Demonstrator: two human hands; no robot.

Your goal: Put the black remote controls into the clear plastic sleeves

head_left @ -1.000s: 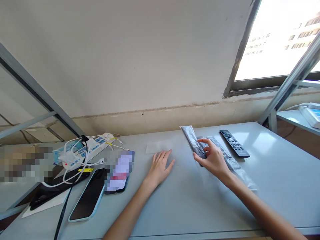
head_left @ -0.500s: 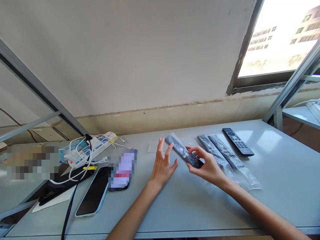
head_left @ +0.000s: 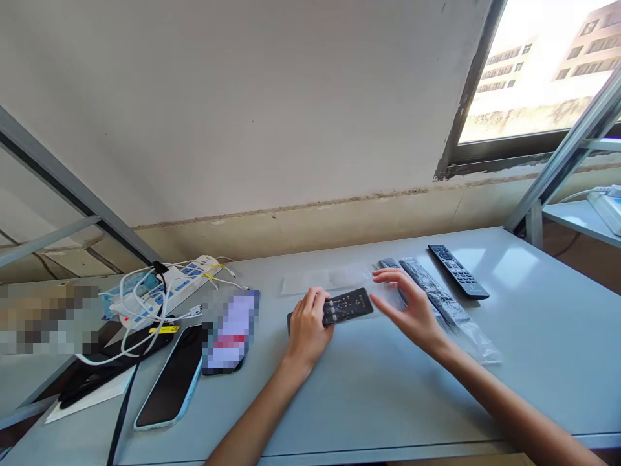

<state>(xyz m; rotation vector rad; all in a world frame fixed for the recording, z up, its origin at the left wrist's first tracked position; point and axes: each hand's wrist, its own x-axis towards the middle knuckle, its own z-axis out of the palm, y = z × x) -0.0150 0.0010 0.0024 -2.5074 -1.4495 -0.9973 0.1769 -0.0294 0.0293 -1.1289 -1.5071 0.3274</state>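
Note:
A dark remote in clear plastic lies across my left hand's grip, low over the desk. My left hand is wrapped round its left part. Just past its right end, my right hand has thumb and fingers apart and holds nothing. Behind my right hand lie bagged remotes, partly hidden by it. An unwrapped black remote rests to their right. A flat clear plastic bag is on the desk behind my left hand.
On the left of the desk are a phone with a light blue case, another phone with a blurred screen, and a white power strip with tangled white cables. Metal frame bars stand at both sides.
My left hand has closed round the wrapped remote, which now lies lower and more level. My right hand has let go of it and opened at its right end.

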